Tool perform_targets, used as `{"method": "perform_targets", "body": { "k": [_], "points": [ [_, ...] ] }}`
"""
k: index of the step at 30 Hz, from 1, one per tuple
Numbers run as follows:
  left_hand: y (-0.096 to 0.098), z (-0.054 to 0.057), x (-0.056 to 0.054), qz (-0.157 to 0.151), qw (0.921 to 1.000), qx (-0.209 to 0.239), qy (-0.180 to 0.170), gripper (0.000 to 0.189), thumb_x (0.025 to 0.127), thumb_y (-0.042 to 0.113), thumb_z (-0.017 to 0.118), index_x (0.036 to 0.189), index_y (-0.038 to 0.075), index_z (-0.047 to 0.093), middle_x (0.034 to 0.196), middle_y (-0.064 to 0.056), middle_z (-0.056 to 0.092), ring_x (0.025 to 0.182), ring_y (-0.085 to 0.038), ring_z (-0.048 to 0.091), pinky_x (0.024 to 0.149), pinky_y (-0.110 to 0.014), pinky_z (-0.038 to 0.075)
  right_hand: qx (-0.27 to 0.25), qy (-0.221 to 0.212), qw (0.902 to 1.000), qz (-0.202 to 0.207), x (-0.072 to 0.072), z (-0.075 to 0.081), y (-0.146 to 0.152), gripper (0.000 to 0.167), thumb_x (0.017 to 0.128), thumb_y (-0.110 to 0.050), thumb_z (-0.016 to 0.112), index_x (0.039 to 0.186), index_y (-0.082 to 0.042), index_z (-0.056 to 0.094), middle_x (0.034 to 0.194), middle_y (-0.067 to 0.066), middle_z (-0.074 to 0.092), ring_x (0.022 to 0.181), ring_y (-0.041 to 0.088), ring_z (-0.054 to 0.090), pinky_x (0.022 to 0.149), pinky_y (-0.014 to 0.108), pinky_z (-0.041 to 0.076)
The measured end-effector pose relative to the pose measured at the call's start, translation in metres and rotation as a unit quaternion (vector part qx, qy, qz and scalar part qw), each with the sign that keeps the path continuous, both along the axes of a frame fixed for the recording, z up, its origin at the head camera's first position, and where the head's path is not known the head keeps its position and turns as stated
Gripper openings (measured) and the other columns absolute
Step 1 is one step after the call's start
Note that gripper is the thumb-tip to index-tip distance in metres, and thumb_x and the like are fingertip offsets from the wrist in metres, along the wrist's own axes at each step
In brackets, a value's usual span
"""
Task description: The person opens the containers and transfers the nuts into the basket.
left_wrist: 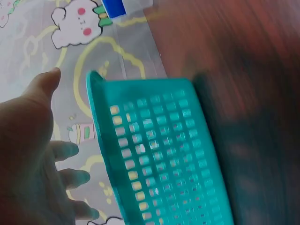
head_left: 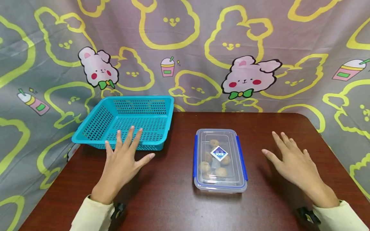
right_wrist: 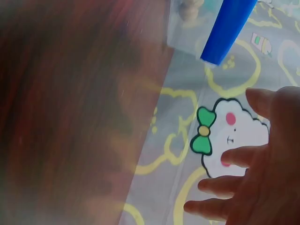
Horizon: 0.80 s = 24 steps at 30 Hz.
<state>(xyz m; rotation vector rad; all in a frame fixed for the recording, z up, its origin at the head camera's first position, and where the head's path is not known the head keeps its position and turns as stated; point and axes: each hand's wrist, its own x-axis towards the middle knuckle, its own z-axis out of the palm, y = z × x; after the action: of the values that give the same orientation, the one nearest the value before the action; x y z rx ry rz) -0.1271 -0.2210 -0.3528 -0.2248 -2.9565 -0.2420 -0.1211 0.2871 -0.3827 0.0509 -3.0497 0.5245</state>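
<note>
My left hand (head_left: 122,163) hovers with spread fingers near the front rim of a turquoise plastic basket (head_left: 166,141), holding nothing. The basket has slotted walls and nothing inside it. My right hand (head_left: 295,160) is held above the table at the right, fingers spread and nothing in them. Between the hands lies a clear lidded food container (head_left: 231,138) with blue side clips, its lid on. Several round brown things, walnut-like, show through the lid, which bears a diamond-shaped label (head_left: 219,153). In the right wrist view a blue clip (right_wrist: 227,33) appears beyond the thumb.
The dark brown wooden table (head_left: 170,199) carries the basket at its back left and the container near the middle. Directly behind the table hangs a grey curtain (head_left: 190,57) with yellow bear outlines and white rabbits. The basket's left end reaches the table's left edge.
</note>
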Motion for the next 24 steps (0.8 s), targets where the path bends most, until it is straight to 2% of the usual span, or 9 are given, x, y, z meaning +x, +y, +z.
{"method": "perform_targets", "body": {
  "k": [3,6,12,17,20,24],
  "points": [
    [0.009,-0.003,0.004,-0.013,0.9998,0.007,0.015,0.100,0.094,0.071,0.062,0.169,0.023,0.018,0.177,-0.012,0.015,0.157,-0.057,0.009,0.117,-0.086,0.008,-0.016,0.011,0.9998,0.010,0.004,0.001,-0.007,0.086,0.106,-0.060,0.049,0.169,-0.012,0.016,0.168,0.032,0.022,0.147,0.061,0.030,0.103,0.087,0.029],
    [0.019,-0.005,0.009,-0.033,0.9988,0.016,0.032,0.100,0.092,0.067,0.067,0.169,0.020,0.022,0.176,-0.013,0.019,0.158,-0.056,0.011,0.119,-0.083,0.009,-0.032,0.012,0.9993,0.018,0.007,0.003,-0.015,0.085,0.106,-0.059,0.051,0.169,-0.015,0.016,0.170,0.028,0.024,0.146,0.059,0.035,0.097,0.086,0.036],
    [0.043,-0.010,0.018,-0.077,0.9938,0.044,0.067,0.096,0.090,0.060,0.074,0.166,0.017,0.033,0.173,-0.013,0.027,0.158,-0.051,0.018,0.124,-0.076,0.016,-0.076,0.003,0.9964,0.037,0.014,0.003,-0.030,0.083,0.106,-0.057,0.053,0.170,-0.021,0.015,0.171,0.023,0.026,0.148,0.056,0.036,0.103,0.083,0.035],
    [0.062,-0.016,0.025,-0.122,0.9842,0.082,0.099,0.090,0.090,0.053,0.077,0.163,0.016,0.040,0.171,-0.011,0.032,0.158,-0.044,0.026,0.127,-0.065,0.024,-0.124,0.013,0.9905,0.058,0.019,0.000,-0.040,0.080,0.106,-0.051,0.058,0.169,-0.023,0.018,0.170,0.021,0.030,0.148,0.054,0.037,0.110,0.078,0.034],
    [0.073,-0.020,0.027,-0.138,0.9809,0.108,0.085,0.086,0.093,0.051,0.075,0.163,0.017,0.039,0.171,-0.009,0.034,0.157,-0.039,0.031,0.127,-0.060,0.030,-0.147,0.008,0.9870,0.065,0.020,-0.002,-0.047,0.079,0.106,-0.048,0.058,0.169,-0.021,0.020,0.169,0.023,0.032,0.148,0.055,0.037,0.112,0.077,0.034],
    [0.088,-0.027,0.029,-0.131,0.9764,0.171,0.007,0.080,0.099,0.053,0.067,0.166,0.026,0.033,0.172,0.000,0.032,0.156,-0.029,0.036,0.122,-0.058,0.040,-0.174,-0.002,0.9822,0.071,0.020,-0.006,-0.057,0.076,0.107,-0.045,0.058,0.168,-0.017,0.023,0.165,0.027,0.037,0.145,0.055,0.042,0.111,0.076,0.037]
  ]
}}
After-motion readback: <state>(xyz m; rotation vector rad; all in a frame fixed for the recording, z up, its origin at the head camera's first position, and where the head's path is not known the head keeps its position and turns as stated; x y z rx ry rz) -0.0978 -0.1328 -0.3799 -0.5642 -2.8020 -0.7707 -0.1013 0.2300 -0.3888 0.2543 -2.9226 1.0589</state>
